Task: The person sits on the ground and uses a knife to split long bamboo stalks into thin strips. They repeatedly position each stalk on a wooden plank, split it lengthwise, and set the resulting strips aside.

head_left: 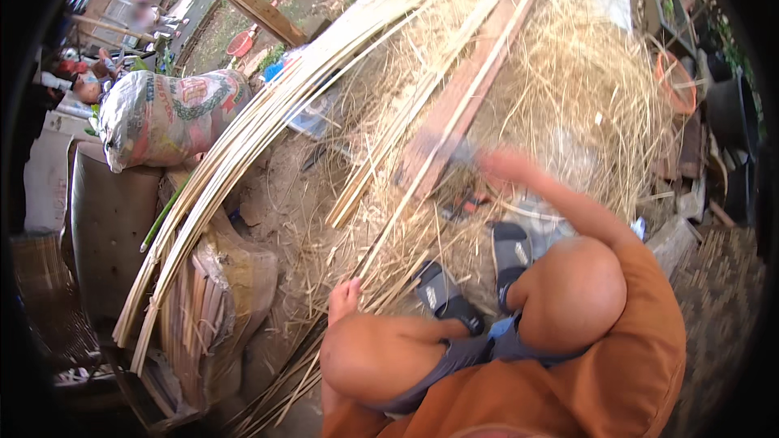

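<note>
The left hand (344, 300) grips a pale strip (393, 224); the right hand (501, 165) is blurred, its grasp impossible to tell.

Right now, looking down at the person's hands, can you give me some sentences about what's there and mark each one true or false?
1. The left hand holds the near end of a long pale strip. True.
2. The person's feet are bare. False: both wear dark footwear.
3. The pale strip passes over a brown board. True.
4. The stuffed sack is on the person's right. False: it is on the left.
5. The right hand looks blurred. True.
6. The person's top is green. False: it is orange-brown.
</note>
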`<state>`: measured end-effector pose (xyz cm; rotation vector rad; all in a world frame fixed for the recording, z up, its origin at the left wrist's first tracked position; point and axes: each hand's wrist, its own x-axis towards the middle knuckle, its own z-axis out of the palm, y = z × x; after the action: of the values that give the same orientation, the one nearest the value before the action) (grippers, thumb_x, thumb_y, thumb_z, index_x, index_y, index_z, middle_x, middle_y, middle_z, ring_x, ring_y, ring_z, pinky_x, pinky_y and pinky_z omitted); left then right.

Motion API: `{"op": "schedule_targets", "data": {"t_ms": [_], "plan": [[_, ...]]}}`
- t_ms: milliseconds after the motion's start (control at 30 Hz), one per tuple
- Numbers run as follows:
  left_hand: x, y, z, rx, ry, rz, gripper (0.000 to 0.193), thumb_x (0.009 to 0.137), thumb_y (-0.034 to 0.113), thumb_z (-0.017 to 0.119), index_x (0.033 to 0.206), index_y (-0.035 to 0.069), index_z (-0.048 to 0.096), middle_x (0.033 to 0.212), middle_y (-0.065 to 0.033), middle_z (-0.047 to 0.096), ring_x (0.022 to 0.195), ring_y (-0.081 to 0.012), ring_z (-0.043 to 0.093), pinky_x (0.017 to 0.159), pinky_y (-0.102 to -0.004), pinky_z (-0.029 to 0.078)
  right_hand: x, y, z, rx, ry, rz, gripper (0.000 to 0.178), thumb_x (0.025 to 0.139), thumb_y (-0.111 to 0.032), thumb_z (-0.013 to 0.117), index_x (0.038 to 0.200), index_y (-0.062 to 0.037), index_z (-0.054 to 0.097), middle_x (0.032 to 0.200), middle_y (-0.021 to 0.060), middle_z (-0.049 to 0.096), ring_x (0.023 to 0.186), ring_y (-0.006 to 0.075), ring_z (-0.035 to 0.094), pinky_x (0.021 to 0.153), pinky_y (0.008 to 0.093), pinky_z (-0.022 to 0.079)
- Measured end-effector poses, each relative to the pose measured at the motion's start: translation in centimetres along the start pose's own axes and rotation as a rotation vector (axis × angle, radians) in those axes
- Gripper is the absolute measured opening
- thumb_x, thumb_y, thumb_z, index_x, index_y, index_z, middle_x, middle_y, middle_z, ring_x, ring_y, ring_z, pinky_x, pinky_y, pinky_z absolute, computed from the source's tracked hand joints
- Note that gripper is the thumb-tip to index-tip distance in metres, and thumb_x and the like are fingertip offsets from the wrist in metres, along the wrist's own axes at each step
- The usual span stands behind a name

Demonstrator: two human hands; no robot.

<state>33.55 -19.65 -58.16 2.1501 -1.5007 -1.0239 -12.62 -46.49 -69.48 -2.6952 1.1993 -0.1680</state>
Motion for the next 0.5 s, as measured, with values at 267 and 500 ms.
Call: {"op": "schedule_targets", "data": {"t_ms": [267,500], "plan": [[-5.4,-0.9,-2.2,0.142,0.258,0.024,0.043,0.094,0.03,0.05,0.067,-0.004,0.049,0.052,-0.016,0.043,0.047,-0.018,0.041,0.048,-0.0389,0.034,2.6,-0.9,-12.4,0.517,0.114,0.713,0.035,0.095,-0.032,0.049,0.119,-0.0073,0.057,0.088,0.0149,0.067,0.08,0.0315,0.065,0.07,0.0421,0.051],[-5.1,-2.8,-4.4,0.165,0.132,-0.227,0.04,0.091,0.031,0.053,0.07,-0.003,0.055,0.053,-0.0181,0.048,0.046,-0.0281,0.042,0.049,-0.0406,0.035,1.4,-2.9,-14.0,0.416,0.455,0.498,0.039,0.094,-0.032,0.051,0.122,-0.0054,0.055,0.084,0.0169,0.066,0.077,0.0314,0.063,0.071,0.0407,0.05]]}}
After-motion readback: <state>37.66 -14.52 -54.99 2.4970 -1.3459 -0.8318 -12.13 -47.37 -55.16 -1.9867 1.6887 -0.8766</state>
